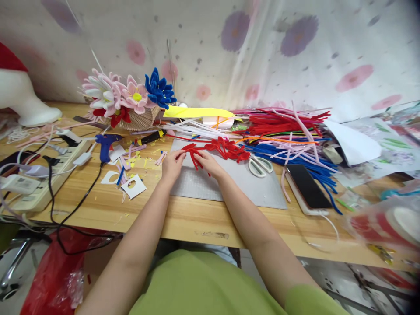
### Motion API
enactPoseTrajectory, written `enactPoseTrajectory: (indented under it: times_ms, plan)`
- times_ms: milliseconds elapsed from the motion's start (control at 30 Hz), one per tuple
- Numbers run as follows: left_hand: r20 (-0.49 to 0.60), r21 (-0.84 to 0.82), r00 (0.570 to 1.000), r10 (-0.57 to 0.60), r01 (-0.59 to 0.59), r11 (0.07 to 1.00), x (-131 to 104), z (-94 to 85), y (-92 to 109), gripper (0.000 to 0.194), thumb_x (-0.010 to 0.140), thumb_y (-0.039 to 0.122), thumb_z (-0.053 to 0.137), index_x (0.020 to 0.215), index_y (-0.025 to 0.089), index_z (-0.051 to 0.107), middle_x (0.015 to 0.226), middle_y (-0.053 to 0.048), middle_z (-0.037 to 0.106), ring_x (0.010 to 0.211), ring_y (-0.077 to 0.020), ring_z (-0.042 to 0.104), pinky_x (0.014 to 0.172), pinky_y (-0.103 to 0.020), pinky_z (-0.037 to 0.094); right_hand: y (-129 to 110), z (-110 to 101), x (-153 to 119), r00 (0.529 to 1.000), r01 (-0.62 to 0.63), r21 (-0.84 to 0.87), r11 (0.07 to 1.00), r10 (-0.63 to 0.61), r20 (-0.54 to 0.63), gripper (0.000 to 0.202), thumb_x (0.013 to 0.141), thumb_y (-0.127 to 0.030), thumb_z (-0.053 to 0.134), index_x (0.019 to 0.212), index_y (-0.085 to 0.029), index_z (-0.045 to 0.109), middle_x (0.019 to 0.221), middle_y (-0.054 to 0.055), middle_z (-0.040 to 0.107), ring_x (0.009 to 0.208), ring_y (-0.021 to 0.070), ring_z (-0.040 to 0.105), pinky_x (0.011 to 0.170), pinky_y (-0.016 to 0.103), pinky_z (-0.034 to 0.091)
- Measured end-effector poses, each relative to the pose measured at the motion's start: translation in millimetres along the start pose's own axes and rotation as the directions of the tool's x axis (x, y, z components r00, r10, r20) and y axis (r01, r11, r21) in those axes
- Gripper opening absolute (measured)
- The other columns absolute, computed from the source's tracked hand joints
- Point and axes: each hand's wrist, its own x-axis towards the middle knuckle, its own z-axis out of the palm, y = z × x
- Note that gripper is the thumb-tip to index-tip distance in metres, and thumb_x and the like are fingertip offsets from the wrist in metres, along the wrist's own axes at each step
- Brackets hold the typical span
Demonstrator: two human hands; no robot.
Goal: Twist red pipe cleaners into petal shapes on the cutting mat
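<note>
Between my two hands is a bunch of red pipe cleaners (pixel 193 153), its strands fanning out above the grey mat (pixel 200 186). My left hand (pixel 173 165) pinches its left end with thumb and fingertips. My right hand (pixel 209 163) grips it from the right, with fingers partly hidden behind the strands. Just beyond my right hand lies a heap of bent red pipe-cleaner shapes (pixel 229 149). A pair of white-handled scissors (pixel 260 166) rests at the mat's right edge.
At left are a blue glue gun (pixel 106 145), a power strip (pixel 49 175) with tangled cables and punched white cards (pixel 133 186). Fuzzy flowers (pixel 136 94) stand behind. Pipe-cleaner bundles (pixel 285 122) lie at the back right, a phone (pixel 308 186) and a cup (pixel 387 223) at right.
</note>
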Motion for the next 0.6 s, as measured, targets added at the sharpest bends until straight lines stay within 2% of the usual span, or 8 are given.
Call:
enactPoseTrajectory:
  times_ms: [33, 100, 167, 233, 300, 367, 500, 600]
  plan:
    - [0.022, -0.138, 0.992, -0.123, 0.125, 0.982, -1.4, 5.3, -1.1, 0.017, 0.073, 0.03, 0.064, 0.083, 0.017, 0.071, 0.078, -0.007, 0.07, 0.075, -0.0187, 0.064, 0.077, -0.034, 0.049, 1.7, 1.4, 1.8, 0.999, 0.012, -0.03, 0.999, -0.013, -0.036, 0.023, 0.083, -0.029, 0.047, 0.094, -0.014, 0.059, 0.086, 0.002, 0.06, 0.077, 0.0117, 0.051, 0.077, 0.026, 0.04]
    - [0.067, -0.392, 0.934, -0.35, 0.347, 0.852, -3.9, 14.1, -0.8, 0.012, 0.065, 0.023, 0.07, 0.075, 0.015, 0.07, 0.07, -0.005, 0.068, 0.066, -0.0151, 0.063, 0.069, -0.029, 0.048, 6.1, 5.3, 4.5, 0.996, 0.026, -0.092, 0.995, -0.034, -0.087, 0.022, 0.084, -0.027, 0.046, 0.094, -0.014, 0.06, 0.091, 0.003, 0.062, 0.083, 0.0129, 0.054, 0.083, 0.027, 0.041]
    - [0.109, -0.546, 0.86, -0.498, 0.47, 0.694, -5.4, 19.2, 2.5, 0.007, 0.06, 0.014, 0.072, 0.066, 0.013, 0.069, 0.066, -0.005, 0.067, 0.061, -0.0117, 0.061, 0.066, -0.025, 0.047, 10.7, 9.6, 5.7, 0.994, 0.023, -0.149, 0.989, -0.039, -0.105, 0.022, 0.085, -0.027, 0.044, 0.093, -0.015, 0.06, 0.094, 0.004, 0.063, 0.086, 0.014, 0.055, 0.086, 0.029, 0.041]
    - [0.147, -0.606, 0.818, -0.557, 0.519, 0.603, -5.9, 21.3, 7.3, 0.008, 0.058, 0.01, 0.073, 0.064, 0.013, 0.068, 0.069, -0.006, 0.068, 0.06, -0.0105, 0.06, 0.064, -0.024, 0.045, 13.6, 13.5, 5.9, 0.992, 0.017, -0.187, 0.982, -0.04, -0.121, 0.021, 0.086, -0.026, 0.043, 0.094, -0.016, 0.06, 0.096, 0.004, 0.064, 0.089, 0.0146, 0.056, 0.088, 0.03, 0.041]
    - [0.141, -0.62, 0.807, -0.573, 0.524, 0.585, -5.8, 22.3, 12.2, 0.009, 0.059, 0.009, 0.073, 0.066, 0.013, 0.069, 0.075, -0.007, 0.07, 0.064, -0.0111, 0.061, 0.065, -0.024, 0.045, 13.5, 16.5, 5.9, 0.989, 0.02, -0.204, 0.979, -0.049, -0.142, 0.021, 0.087, -0.026, 0.042, 0.095, -0.017, 0.06, 0.099, 0.005, 0.065, 0.092, 0.015, 0.056, 0.089, 0.031, 0.041]
    - [0.084, -0.626, 0.815, -0.574, 0.491, 0.606, -5.4, 23.6, 16.3, 0.009, 0.061, 0.009, 0.072, 0.068, 0.014, 0.071, 0.079, -0.007, 0.071, 0.071, -0.0123, 0.063, 0.069, -0.024, 0.045, 10.1, 18.4, 6.5, 0.984, 0.012, -0.22, 0.975, -0.051, -0.173, 0.022, 0.087, -0.026, 0.042, 0.096, -0.017, 0.06, 0.101, 0.005, 0.065, 0.094, 0.0155, 0.057, 0.09, 0.031, 0.041]
    - [-0.036, -0.623, 0.871, -0.49, 0.364, 0.693, -4.0, 25.4, 19.5, 0.004, 0.065, 0.011, 0.07, 0.066, 0.015, 0.072, 0.076, -0.006, 0.071, 0.084, -0.0154, 0.064, 0.082, -0.026, 0.046, -1.2, 20.2, 9.0, 0.977, -0.056, -0.262, 0.963, -0.001, -0.212, 0.022, 0.087, -0.026, 0.044, 0.095, -0.018, 0.062, 0.097, 0.006, 0.066, 0.091, 0.0172, 0.058, 0.088, 0.033, 0.042]
    - [-0.085, -0.608, 0.903, -0.42, 0.287, 0.74, -2.9, 22.7, 18.1, 0.01, 0.057, 0.008, 0.074, 0.062, 0.015, 0.071, 0.074, -0.003, 0.071, 0.084, -0.0162, 0.065, 0.086, -0.028, 0.045, -7.1, 20.2, 9.2, 0.988, -0.066, -0.158, 0.985, 0.042, -0.147, 0.022, 0.086, -0.025, 0.045, 0.096, -0.016, 0.062, 0.093, 0.005, 0.066, 0.085, 0.0149, 0.057, 0.086, 0.031, 0.043]
